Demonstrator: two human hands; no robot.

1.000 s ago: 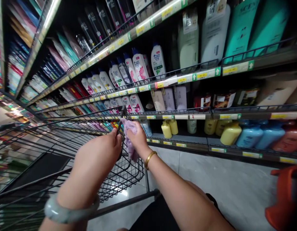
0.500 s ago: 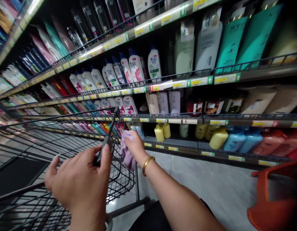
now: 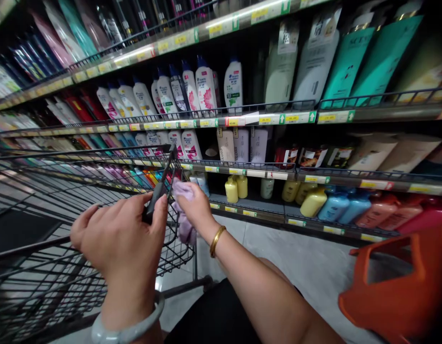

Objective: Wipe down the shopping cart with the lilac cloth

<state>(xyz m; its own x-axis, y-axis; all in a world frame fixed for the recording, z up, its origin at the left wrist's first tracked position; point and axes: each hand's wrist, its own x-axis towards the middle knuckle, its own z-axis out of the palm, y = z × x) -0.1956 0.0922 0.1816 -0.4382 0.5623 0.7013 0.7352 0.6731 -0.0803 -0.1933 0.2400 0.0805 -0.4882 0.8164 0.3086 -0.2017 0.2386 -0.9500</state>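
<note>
A black wire shopping cart [image 3: 77,248] fills the left of the view. My left hand [image 3: 123,243] is wrapped round the dark grip [image 3: 156,193] on the cart's frame, and a pale bangle circles that wrist. My right hand [image 3: 195,205], with a gold bracelet at the wrist, holds a crumpled lilac cloth [image 3: 187,229] against the cart's corner wires. Part of the cloth hangs below the fingers. Where the cloth meets the wire is partly hidden by my right hand.
Store shelves [image 3: 256,208] run across the view, holding shampoo bottles [image 3: 206,91], yellow bottles [image 3: 231,189] and blue bottles [image 3: 333,208]. An orange plastic object [image 3: 389,282] stands at the lower right on grey floor tiles [image 3: 285,253].
The view has shifted, with the orange object now further into frame and my left bangle showing. My right hand and the cloth have moved slightly up and left along the cart's corner.
</note>
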